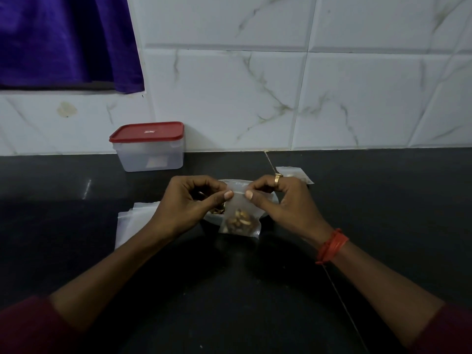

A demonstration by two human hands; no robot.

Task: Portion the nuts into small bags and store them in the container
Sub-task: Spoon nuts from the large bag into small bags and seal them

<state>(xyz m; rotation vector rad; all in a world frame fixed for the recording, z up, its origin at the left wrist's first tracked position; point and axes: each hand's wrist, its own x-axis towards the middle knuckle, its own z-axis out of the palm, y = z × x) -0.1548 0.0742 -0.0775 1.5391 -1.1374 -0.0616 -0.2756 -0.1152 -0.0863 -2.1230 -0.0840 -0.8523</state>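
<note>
Head view: the left hand (pixel 189 203) and right hand (pixel 278 200) each pinch the top edge of a small clear bag (pixel 238 200), thumbs in front and fingers (pixel 228 194) curled behind, probably to press its seal closed. The nuts (pixel 238 221) have settled in the bag's bottom, in front of a pale dish (pixel 275 198). Empty bags (pixel 132 221) lie stacked at left, within reach. A filled bag (pixel 293 172) lies behind the right hand. The red-lidded container (pixel 149 146) stands closed by the wall on the dark surface (pixel 383 213), awaiting portions.

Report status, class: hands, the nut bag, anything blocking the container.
Left hand and right hand pinch top of small bag. Nuts at its bottom. Container back-left, red lid on. Nothing between.
</note>
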